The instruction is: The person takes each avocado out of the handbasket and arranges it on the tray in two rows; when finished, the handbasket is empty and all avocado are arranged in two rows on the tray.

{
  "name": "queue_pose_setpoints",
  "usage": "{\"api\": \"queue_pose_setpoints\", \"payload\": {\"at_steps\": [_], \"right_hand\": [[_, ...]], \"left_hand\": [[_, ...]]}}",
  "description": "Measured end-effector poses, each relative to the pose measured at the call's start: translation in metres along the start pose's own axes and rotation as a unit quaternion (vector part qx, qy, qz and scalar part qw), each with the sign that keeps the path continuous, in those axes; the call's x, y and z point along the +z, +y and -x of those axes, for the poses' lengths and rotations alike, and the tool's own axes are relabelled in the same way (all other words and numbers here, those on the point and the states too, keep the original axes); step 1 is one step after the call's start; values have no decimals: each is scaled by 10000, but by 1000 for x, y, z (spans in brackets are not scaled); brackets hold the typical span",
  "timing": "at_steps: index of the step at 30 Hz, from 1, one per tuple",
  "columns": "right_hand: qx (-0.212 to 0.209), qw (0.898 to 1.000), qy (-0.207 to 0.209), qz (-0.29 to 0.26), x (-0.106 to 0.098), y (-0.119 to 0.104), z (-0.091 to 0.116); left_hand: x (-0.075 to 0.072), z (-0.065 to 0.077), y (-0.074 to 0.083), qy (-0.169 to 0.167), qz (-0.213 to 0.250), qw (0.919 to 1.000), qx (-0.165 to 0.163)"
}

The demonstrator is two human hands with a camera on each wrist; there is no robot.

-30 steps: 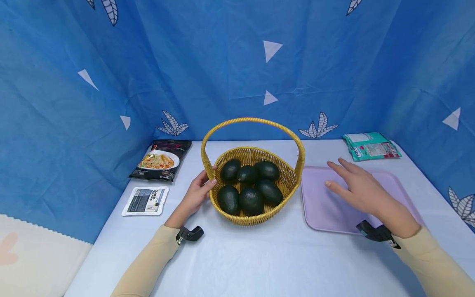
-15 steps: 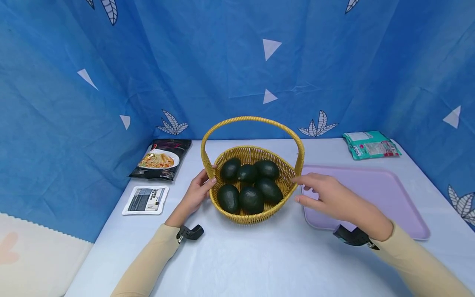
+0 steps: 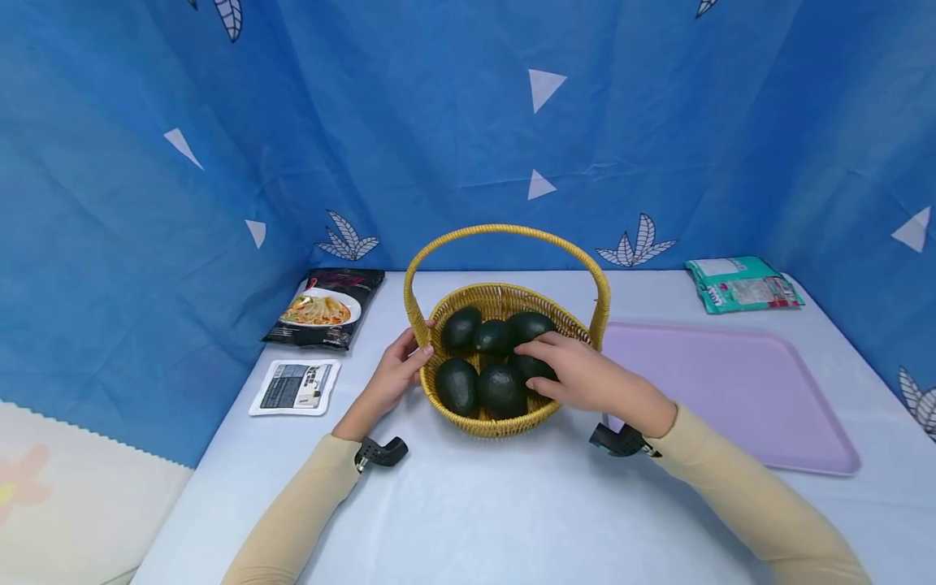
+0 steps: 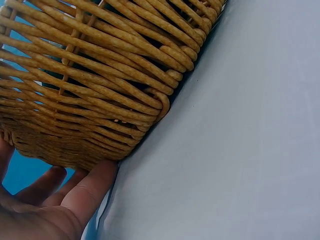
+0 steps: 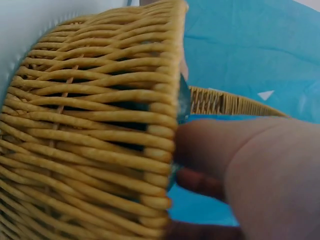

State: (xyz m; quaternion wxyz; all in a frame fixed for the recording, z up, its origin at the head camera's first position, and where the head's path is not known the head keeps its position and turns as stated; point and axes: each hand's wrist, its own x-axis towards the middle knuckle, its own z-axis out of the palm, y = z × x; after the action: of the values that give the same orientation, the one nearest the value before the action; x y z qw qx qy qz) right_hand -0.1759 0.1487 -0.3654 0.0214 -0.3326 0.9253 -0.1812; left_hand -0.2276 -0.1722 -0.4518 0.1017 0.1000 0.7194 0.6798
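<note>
A yellow wicker basket [image 3: 497,426] with a tall arched handle stands on the table, holding several dark green avocados [image 3: 457,386]. My left hand [image 3: 391,374] grips the basket's left side at the foot of the handle. In the left wrist view its thumb and fingers [image 4: 87,197] meet the woven edge. Inside the basket's right part, my right hand [image 3: 585,378] grips an avocado [image 3: 537,366], thumb on the near side and fingers over the top. The basket wall [image 5: 95,125] hides most of that grasp in the right wrist view.
A purple tray [image 3: 731,390] lies right of the basket, under the right forearm's far side. Behind it is a green packet [image 3: 744,284]. At left lie a black noodle packet [image 3: 325,309] and a white flat pack [image 3: 295,387]. Blue curtains surround the table.
My right hand has moved left from above the tray, over the basket's right rim and onto an avocado. My left hand keeps its place on the basket. The head view has shifted slightly.
</note>
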Motion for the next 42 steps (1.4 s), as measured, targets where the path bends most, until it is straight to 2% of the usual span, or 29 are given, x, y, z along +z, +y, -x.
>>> {"api": "queue_pose_setpoints", "payload": {"at_steps": [6, 22, 34, 42], "right_hand": [[374, 9987, -344, -17, 7, 6, -7], [497, 9956, -671, -424, 8, 12, -19], [1257, 9860, -1026, -396, 9, 4, -24], [975, 9879, -1159, -345, 6, 8, -24]], "left_hand": [[2, -2, -2, 17, 31, 10000, -8], [1, 1, 0, 23, 83, 9999, -77], [1, 1, -1, 61, -7, 9999, -112], [1, 0, 0, 44, 149, 9998, -102]]}}
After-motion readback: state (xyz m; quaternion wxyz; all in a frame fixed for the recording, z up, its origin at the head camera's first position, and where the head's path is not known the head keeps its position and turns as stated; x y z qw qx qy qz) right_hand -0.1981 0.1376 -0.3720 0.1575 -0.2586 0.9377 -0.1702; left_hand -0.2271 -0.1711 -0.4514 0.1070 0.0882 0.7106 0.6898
